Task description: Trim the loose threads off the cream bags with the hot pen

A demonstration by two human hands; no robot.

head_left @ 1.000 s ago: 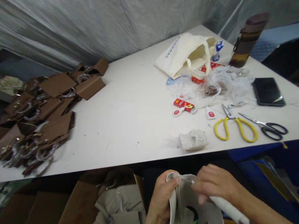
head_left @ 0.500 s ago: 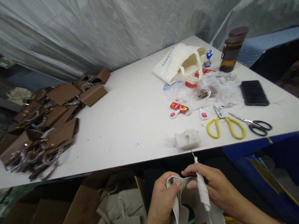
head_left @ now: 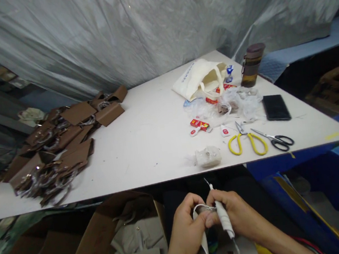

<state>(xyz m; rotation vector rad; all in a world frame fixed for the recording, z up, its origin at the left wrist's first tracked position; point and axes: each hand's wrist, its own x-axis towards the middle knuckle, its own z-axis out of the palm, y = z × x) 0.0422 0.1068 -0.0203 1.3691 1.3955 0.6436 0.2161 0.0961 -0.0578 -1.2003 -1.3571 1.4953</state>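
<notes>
Head view: before the white table (head_left: 147,146), the left hand's (head_left: 186,230) grip pinches the curved rim of a smooth, pale bag (head_left: 246,253); the right hand's (head_left: 234,211) grip holds a slim, cloth-wrapped tool (head_left: 224,217) with a thin metal tip.

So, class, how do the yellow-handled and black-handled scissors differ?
The yellow-handled scissors have large, widely spread loops; the black-handled scissors have smaller loops, closer together. The yellow pair's blades look short and point mostly toward the far side; the black pair's look longer, slanting further left. Both lie on the white table.
</notes>
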